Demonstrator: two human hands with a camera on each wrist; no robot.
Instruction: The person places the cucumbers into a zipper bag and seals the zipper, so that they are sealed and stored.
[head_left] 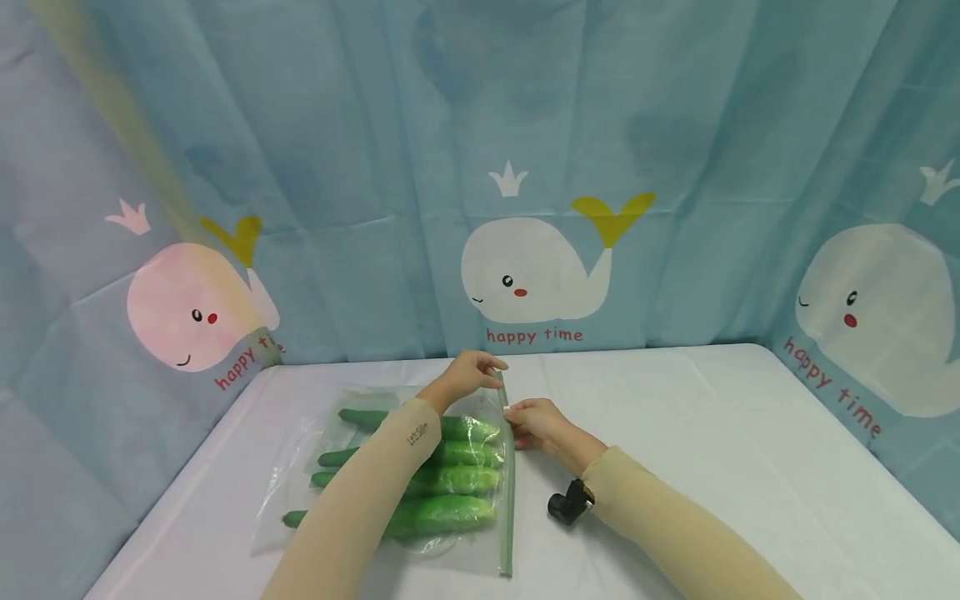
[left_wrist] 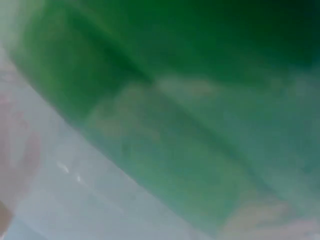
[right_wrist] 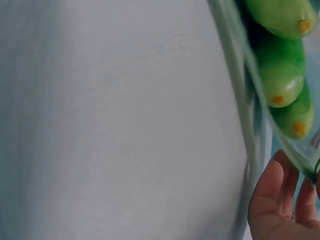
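Note:
A clear zip bag [head_left: 480,560] lies flat on the table, its green-edged mouth turned to the right. Several cucumbers [head_left: 450,512] rest side by side inside it; their pale ends face the mouth. At the far corner of that edge, my left hand [head_left: 467,372] pinches the bag. Just nearer along the edge, my right hand [head_left: 542,423] grips it with thumb and fingers, by a small white piece. In the right wrist view the bag's mouth stands slightly apart beside the cucumbers [right_wrist: 282,75]. Blurred green cucumbers [left_wrist: 140,120] fill the left wrist view.
A white cloth covers the table [head_left: 675,433]. Behind and at both sides hangs a blue curtain [head_left: 360,208] with printed whales. A small black camera [head_left: 570,502] is strapped under the right sleeve. The left sleeve [head_left: 360,500] crosses over the bag and hides part of the cucumbers.

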